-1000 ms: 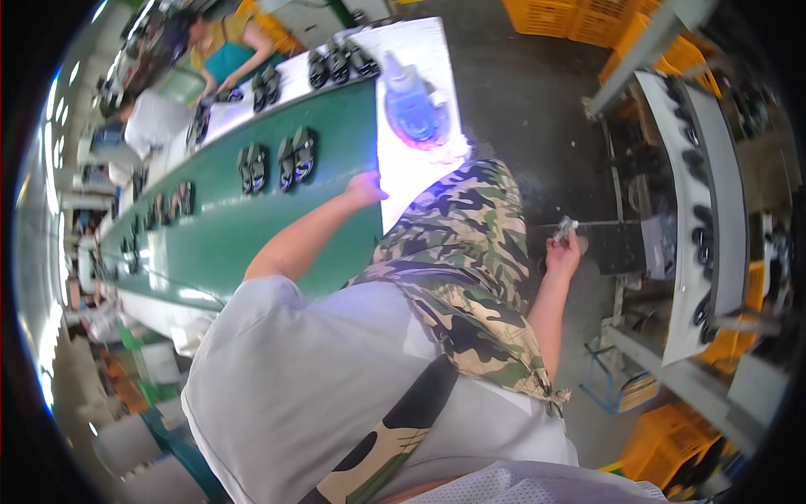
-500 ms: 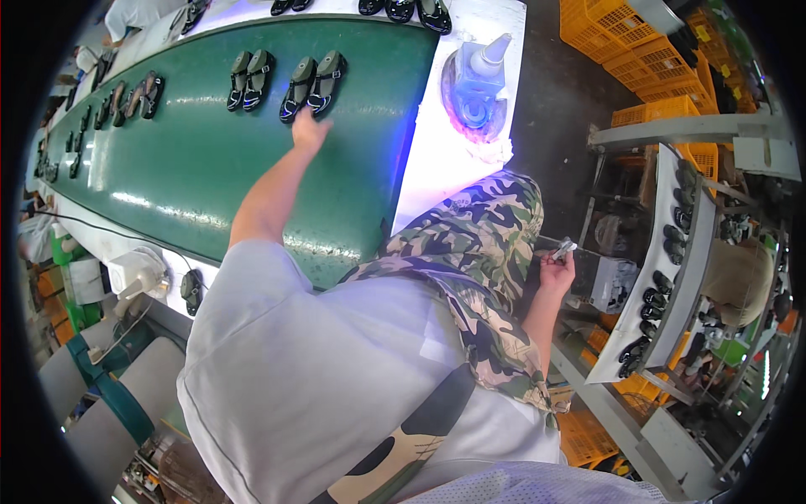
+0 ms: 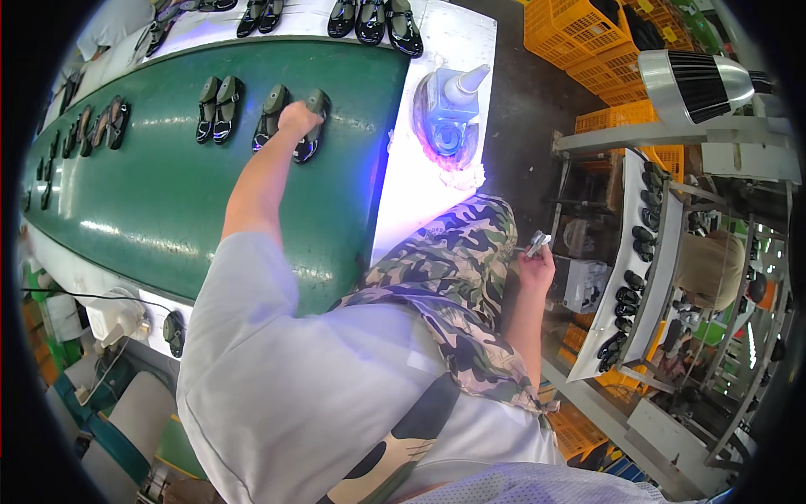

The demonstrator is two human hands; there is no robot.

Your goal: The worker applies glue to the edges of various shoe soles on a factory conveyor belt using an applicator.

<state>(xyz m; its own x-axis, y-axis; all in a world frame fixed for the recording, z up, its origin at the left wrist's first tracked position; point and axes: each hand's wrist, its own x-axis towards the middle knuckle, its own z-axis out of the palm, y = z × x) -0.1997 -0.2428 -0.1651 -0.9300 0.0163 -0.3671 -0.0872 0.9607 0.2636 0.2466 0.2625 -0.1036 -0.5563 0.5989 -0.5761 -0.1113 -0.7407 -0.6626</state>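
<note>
We are finding shoes (image 3: 218,109) standing on a green table (image 3: 168,189), a white ledge (image 3: 462,34) bearing a bottle (image 3: 456,91), then orange crates (image 3: 579,38). Outstretched, the left hand (image 3: 300,120) is resting over a shoe (image 3: 310,146) there; we cannot tell its grip. The right hand (image 3: 536,267) is pinching a silvery piece (image 3: 538,243).

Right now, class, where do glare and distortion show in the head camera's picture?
Head view: pale glare streaks the green conveyor belt; highlights glint on the glossy black shoes; bluish-white light washes out the white tabletop at the belt's end; fisheye distortion bows the belt's edges, and the corners go black.
</note>
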